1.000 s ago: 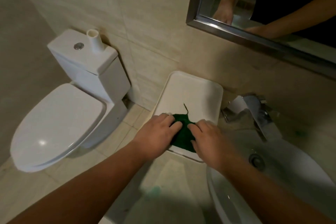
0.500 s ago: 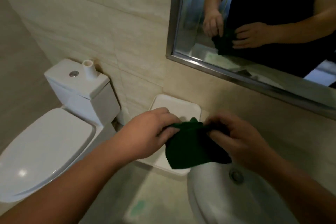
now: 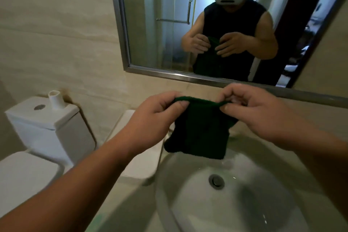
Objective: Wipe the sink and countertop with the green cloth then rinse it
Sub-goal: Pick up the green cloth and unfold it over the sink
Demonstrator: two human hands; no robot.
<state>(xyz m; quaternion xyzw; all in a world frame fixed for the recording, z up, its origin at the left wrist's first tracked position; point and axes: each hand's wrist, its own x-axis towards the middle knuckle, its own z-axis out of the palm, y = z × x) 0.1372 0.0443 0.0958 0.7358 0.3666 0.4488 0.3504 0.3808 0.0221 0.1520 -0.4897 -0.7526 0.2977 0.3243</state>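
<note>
The dark green cloth [image 3: 199, 130] hangs in the air above the back rim of the white round sink [image 3: 244, 209]. My left hand [image 3: 156, 117] pinches its top left corner. My right hand [image 3: 258, 111] pinches its top right corner, so the upper edge is stretched between them. The cloth hides the tap behind it. The sink's metal drain [image 3: 216, 181] lies below the cloth. The beige countertop [image 3: 120, 203] runs round the sink.
A white tray [image 3: 139, 164] lies on the countertop left of the sink, partly under my left arm. A white toilet [image 3: 47, 130] with a small white tube on its tank stands at the left. A framed mirror [image 3: 188, 24] hangs on the tiled wall.
Both hands lifted the cloth off the white tray, carried it right over the sink, and spread it out by its top corners. The view tilted upward.
</note>
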